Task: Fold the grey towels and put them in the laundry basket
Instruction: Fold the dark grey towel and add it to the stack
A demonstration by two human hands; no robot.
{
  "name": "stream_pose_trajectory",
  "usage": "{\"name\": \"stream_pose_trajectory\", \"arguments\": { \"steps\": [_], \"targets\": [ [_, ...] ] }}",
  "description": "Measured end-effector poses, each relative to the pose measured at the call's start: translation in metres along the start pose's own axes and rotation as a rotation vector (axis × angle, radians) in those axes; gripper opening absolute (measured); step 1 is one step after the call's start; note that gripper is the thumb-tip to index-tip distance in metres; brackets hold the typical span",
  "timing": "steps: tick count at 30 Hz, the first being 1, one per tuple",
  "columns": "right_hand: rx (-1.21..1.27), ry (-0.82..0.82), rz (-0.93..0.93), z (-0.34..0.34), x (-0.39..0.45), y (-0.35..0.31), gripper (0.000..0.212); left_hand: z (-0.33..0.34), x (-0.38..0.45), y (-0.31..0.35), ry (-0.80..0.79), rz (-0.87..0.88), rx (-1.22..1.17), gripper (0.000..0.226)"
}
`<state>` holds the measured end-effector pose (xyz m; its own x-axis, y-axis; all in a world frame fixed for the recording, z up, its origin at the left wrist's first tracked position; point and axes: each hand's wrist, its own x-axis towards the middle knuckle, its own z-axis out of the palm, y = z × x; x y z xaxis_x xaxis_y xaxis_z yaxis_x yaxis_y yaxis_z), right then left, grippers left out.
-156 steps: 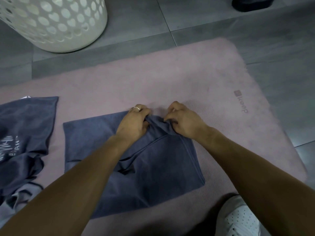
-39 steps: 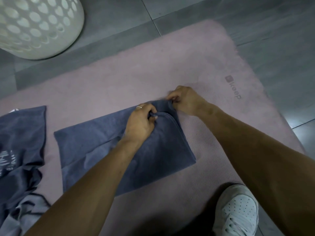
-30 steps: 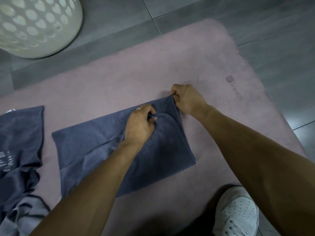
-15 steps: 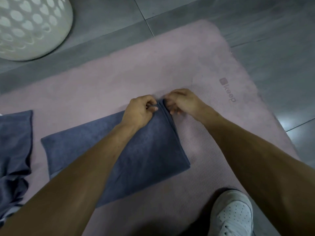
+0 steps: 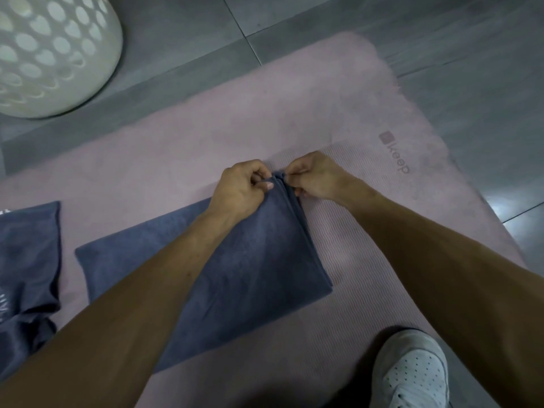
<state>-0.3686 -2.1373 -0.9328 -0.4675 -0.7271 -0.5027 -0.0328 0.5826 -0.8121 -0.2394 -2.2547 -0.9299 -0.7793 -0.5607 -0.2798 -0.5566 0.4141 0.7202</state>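
Note:
A grey-blue towel (image 5: 253,260) lies folded flat on the pink mat (image 5: 265,119), its far right corner raised a little. My left hand (image 5: 241,189) and my right hand (image 5: 315,175) both pinch that corner, fingertips nearly touching. My left forearm crosses over the towel's middle and hides part of it. The white laundry basket (image 5: 56,51) with round holes stands on the floor at the upper left, beyond the mat.
More grey-blue cloth (image 5: 26,266), rumpled and with white print, lies at the left edge of the mat. A white shoe (image 5: 412,375) rests on the mat at the lower right. Grey floor tiles (image 5: 471,69) surround the mat.
The loose top layer has been drawn up to the far right corner and the towel now lies flat. My hands have come together at that corner.

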Motion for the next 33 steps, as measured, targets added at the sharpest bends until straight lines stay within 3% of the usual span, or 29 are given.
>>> {"name": "stream_pose_trajectory", "arguments": {
  "steps": [8,11,14,16,18,24,29,33],
  "targets": [
    [-0.055,0.064,-0.204,0.007,-0.008,0.004,0.019,0.003,0.000,0.002,0.059,0.116,0.063,0.005],
    [-0.062,0.052,-0.171,0.007,-0.012,0.006,0.023,0.002,-0.003,0.002,0.014,0.093,0.042,0.004],
    [-0.025,0.057,-0.115,0.011,-0.019,0.012,0.024,0.000,-0.007,0.002,0.015,0.068,0.055,0.019],
    [0.008,0.056,-0.089,0.014,-0.026,0.018,0.023,-0.004,-0.013,0.002,0.009,0.115,0.136,0.034],
    [0.057,0.028,-0.089,0.017,-0.037,0.021,0.021,-0.012,-0.021,0.000,0.022,0.214,0.221,0.027],
    [0.037,-0.069,-0.135,0.028,-0.076,0.029,0.022,-0.038,-0.063,-0.010,0.228,0.304,0.293,0.020],
    [0.092,-0.110,-0.047,0.028,-0.099,0.038,0.019,-0.031,-0.081,-0.011,0.322,0.139,0.050,0.020],
    [0.059,-0.140,0.044,0.030,-0.112,0.043,0.032,-0.031,-0.086,-0.013,0.293,0.056,-0.123,0.022]
  ]
}}
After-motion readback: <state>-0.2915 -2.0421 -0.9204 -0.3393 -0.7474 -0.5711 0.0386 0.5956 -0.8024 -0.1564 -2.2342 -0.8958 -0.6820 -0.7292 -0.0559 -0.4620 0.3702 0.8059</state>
